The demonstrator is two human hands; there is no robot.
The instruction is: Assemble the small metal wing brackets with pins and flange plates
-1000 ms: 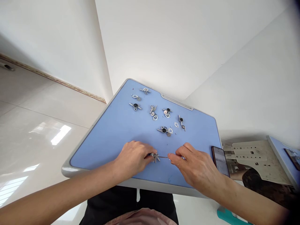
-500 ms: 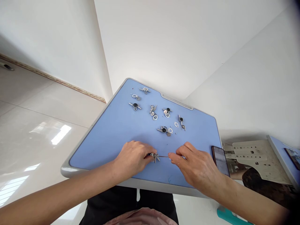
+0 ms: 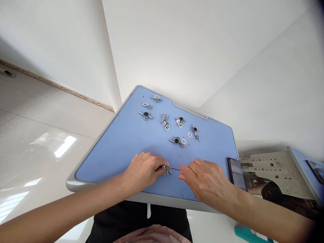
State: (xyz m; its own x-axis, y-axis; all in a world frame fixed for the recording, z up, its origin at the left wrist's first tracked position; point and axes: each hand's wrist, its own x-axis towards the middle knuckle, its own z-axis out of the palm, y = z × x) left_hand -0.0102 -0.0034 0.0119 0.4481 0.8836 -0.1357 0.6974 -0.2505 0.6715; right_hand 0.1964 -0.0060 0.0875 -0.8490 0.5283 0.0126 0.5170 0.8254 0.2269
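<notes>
Left hand (image 3: 144,168) pinches a small metal fitting (image 3: 167,168) near the blue tabletop's (image 3: 113,152) front edge, presumably bracing it against the thin-shafted tool (image 3: 174,169) that the right hand (image 3: 205,176), fingers curled, grips in line with it.

Plain white walls (image 3: 162,44) rise behind a blue-topped table (image 3: 113,145) with a pale grey rim (image 3: 172,199); a thin patterned skirting strip (image 3: 58,86) runs along the wall's foot at left; the glossy pale floor (image 3: 37,125), laid in large tiles, throws back bright patches of light (image 3: 65,146); a turquoise thing (image 3: 246,234) low at right, possibly a stool, is partly hidden.
</notes>
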